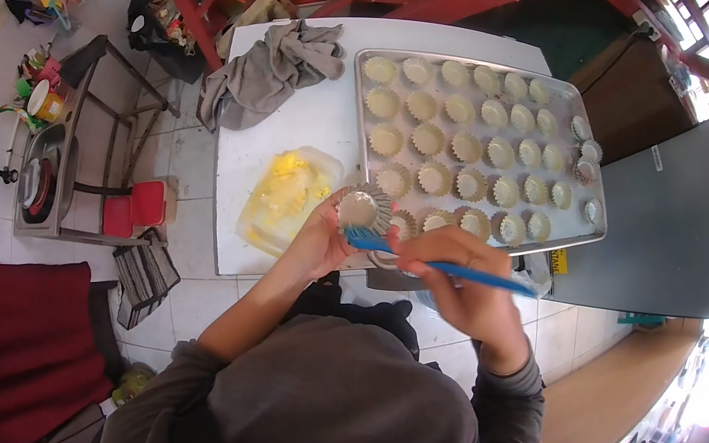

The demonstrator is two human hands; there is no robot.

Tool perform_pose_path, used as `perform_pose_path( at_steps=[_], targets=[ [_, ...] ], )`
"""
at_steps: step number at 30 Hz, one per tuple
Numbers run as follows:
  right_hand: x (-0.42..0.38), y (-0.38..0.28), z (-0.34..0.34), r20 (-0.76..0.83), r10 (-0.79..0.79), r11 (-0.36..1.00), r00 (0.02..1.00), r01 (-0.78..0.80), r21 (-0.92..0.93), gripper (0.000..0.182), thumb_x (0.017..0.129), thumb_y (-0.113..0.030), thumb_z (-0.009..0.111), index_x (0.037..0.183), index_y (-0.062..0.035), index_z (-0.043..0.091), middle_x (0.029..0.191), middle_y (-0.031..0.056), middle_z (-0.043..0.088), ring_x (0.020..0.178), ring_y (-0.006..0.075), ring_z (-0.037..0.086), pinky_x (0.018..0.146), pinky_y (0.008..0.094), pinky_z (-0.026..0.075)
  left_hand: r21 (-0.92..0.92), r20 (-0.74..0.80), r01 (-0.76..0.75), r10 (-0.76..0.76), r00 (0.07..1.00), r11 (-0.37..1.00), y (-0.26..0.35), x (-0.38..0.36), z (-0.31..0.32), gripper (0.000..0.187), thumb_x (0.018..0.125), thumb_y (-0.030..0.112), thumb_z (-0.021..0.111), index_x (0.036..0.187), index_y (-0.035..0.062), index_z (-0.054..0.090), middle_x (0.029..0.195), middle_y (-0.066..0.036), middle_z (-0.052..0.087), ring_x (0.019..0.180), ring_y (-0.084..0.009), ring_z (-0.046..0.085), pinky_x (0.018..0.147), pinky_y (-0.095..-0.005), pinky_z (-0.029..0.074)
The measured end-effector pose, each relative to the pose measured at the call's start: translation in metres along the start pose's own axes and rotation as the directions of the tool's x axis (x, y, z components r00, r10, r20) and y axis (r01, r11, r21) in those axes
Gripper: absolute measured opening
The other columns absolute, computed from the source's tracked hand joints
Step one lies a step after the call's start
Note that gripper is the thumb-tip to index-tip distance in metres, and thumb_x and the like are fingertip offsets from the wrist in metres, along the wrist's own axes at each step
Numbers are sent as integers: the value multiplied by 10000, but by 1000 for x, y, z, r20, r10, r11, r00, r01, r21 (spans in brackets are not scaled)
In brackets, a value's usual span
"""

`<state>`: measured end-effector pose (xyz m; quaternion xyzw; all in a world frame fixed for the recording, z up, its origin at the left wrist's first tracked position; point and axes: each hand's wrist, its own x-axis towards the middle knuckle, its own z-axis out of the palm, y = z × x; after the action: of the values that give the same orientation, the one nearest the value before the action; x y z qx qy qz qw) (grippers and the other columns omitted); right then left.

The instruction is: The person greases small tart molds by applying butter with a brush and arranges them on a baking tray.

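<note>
My left hand (327, 238) holds a small stack of fluted metal tart molds (360, 209), the top one facing up. In my right hand (466, 281) is a blue brush (489, 278), its tip at the lower rim of the held mold. Left of my hands, a clear tray (261, 227) contains yellow, butter-like lumps (291, 182). A large metal baking tray (361, 79) carries rows of similar fluted molds (428, 139) just beyond my right hand. My fingers hide part of the held molds.
A grey cloth (274, 74) is crumpled on the white table (239, 157) at its far left. Beyond the table stands a red wooden frame (444, 4). A sink (43, 181) is at the left, a grey surface (678, 226) at the right.
</note>
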<state>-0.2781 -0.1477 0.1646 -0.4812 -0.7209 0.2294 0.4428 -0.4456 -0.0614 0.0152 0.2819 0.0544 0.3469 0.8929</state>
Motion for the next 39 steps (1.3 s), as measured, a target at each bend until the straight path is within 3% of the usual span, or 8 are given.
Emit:
perform_pose_path(
  at_steps=[9, 12, 19, 25, 28, 33, 37, 39],
  targets=[
    [7, 9, 8, -161, -301, 938, 940, 261, -229, 171, 763, 40, 645, 928, 4, 621, 908, 130, 665, 772, 261, 643, 675, 331, 508, -180, 10, 63, -62, 998, 982, -8, -6, 0, 699, 904, 577, 322, 1336, 28, 333, 1296, -168, 481, 1115, -317, 546, 942, -563, 444],
    [-3, 5, 7, 8, -232, 972, 973, 232, -42, 182, 754, 38, 653, 929, 8, 616, 937, 148, 655, 786, 273, 645, 685, 343, 510, -221, -35, 88, -98, 995, 971, -6, -13, 1, 707, 905, 582, 301, 1346, 29, 320, 1304, -166, 469, 1134, -318, 528, 944, -580, 435],
    [-10, 12, 1, -91, -217, 968, 972, 202, -148, 294, 668, 56, 674, 950, -19, 632, 937, 130, 642, 792, 283, 633, 686, 318, 516, -268, -22, 87, -97, 995, 959, -3, -9, 17, 665, 931, 545, 304, 1358, 34, 294, 1319, -166, 453, 1142, -332, 516, 956, -585, 420],
    [-5, 16, 13, -242, -191, 957, 951, 126, -262, 222, 725, 71, 653, 931, -9, 627, 913, 127, 649, 777, 283, 637, 689, 309, 515, -100, -38, 65, -69, 997, 993, -1, -9, 15, 606, 932, 462, 416, 1340, 28, 302, 1295, -167, 467, 1157, -320, 511, 966, -573, 414],
    [-21, 8, 15, -321, -28, 1000, 947, 23, -19, 161, 762, 52, 652, 907, -2, 608, 907, 139, 645, 762, 283, 636, 685, 300, 513, -107, -115, 87, -99, 988, 990, 4, -16, 12, 551, 925, 347, 519, 1329, 36, 311, 1268, -162, 486, 1149, -298, 521, 965, -524, 437],
    [-18, 1, 22, -212, -23, 951, 977, -44, -306, 125, 787, 49, 638, 897, 9, 594, 796, 112, 625, 700, 261, 621, 610, 332, 487, 204, -77, -39, 56, 995, 978, 3, -19, 3, 517, 838, 103, 646, 1275, 16, 383, 1253, -125, 487, 1112, -216, 535, 921, -362, 477],
    [-22, 0, 32, -303, 131, 989, 944, -144, -21, 126, 791, 46, 635, 898, -1, 587, 811, 124, 615, 680, 274, 600, 590, 331, 480, 316, 6, -137, 143, 990, 939, 1, -20, -9, 519, 799, 55, 683, 1245, 3, 423, 1264, -104, 475, 1111, -175, 522, 898, -304, 470],
    [-20, -3, 39, -276, 104, 976, 956, -152, -155, 131, 794, 52, 629, 906, -1, 587, 815, 118, 618, 688, 261, 603, 598, 338, 479, 329, 13, -162, 167, 986, 930, 2, -18, -9, 535, 801, 74, 688, 1256, 9, 415, 1259, -107, 480, 1125, -180, 514, 922, -318, 459]
  ],
)
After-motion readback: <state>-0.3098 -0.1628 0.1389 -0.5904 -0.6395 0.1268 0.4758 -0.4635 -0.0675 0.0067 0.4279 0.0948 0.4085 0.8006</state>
